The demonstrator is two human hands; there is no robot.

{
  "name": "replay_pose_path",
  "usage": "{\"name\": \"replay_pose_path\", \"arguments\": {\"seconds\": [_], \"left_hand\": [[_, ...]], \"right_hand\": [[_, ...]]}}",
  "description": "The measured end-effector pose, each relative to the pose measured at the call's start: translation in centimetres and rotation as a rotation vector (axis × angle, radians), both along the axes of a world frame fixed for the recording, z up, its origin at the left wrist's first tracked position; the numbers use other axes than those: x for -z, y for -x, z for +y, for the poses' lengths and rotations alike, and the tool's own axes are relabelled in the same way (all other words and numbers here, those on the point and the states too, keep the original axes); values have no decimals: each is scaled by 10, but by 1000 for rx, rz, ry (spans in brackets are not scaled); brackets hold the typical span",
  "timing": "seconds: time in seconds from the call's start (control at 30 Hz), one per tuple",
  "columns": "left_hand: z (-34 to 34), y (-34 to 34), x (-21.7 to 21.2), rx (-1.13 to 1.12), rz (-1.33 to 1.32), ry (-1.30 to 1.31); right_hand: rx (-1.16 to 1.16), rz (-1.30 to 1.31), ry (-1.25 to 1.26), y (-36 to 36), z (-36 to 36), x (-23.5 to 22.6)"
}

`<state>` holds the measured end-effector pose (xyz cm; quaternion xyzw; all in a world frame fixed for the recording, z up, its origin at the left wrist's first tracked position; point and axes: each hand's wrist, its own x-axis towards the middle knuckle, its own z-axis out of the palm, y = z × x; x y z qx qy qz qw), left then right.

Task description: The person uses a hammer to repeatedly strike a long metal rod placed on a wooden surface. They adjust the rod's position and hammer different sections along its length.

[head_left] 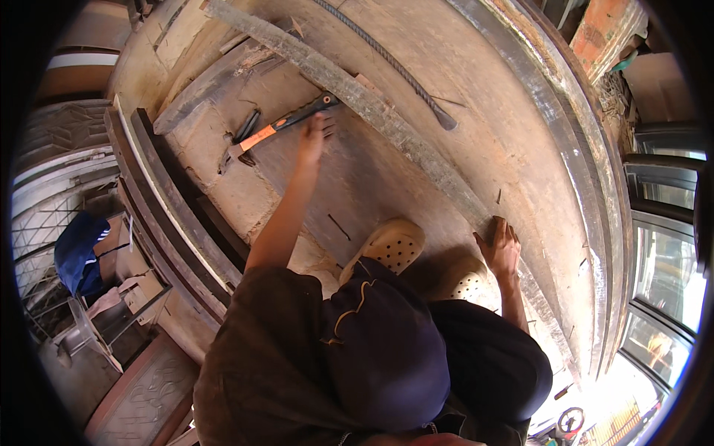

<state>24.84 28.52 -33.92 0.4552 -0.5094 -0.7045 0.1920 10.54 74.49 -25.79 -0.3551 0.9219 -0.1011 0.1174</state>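
Observation:
My left hand (312,137) reaches forward with its fingers extended beside the black grip of a hammer (279,128). The hammer has an orange and black handle and lies on the brown surface, its head toward the left. I cannot make out whether the fingertips touch the grip. A long, worn wooden plank (387,134) runs diagonally from the far left to the near right. My right hand (502,245) grips its near part, thumb on one side and fingers over the other. Past the plank lies a ribbed iron bar (390,63) with a flattened tip.
Cream clogs (394,245) are on my feet, close to the plank. A loose nail (339,226) lies left of them. Dark wooden beams (167,193) stand at the left, near a blue cap (80,253). Long curved-looking boards (587,163) edge the right side, before glass windows (666,260).

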Motion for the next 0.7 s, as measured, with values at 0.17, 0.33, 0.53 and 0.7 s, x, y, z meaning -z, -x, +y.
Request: {"name": "replay_pose_path", "arguments": {"seconds": [0.17, 0.33, 0.53, 0.7], "left_hand": [[54, 45, 4, -98, 219, -277], [84, 63, -40, -206, 201, -366], [97, -2, 8, -382, 294, -355], [128, -23, -5, -359, 54, -460]], "right_hand": [[-4, -26, -17, -2, -9, -10], [24, -124, -1, -18, -6, -26], [-17, -198, -54, -20, -1, -21], [-9, -121, -25, -24, 8, -3]]}}
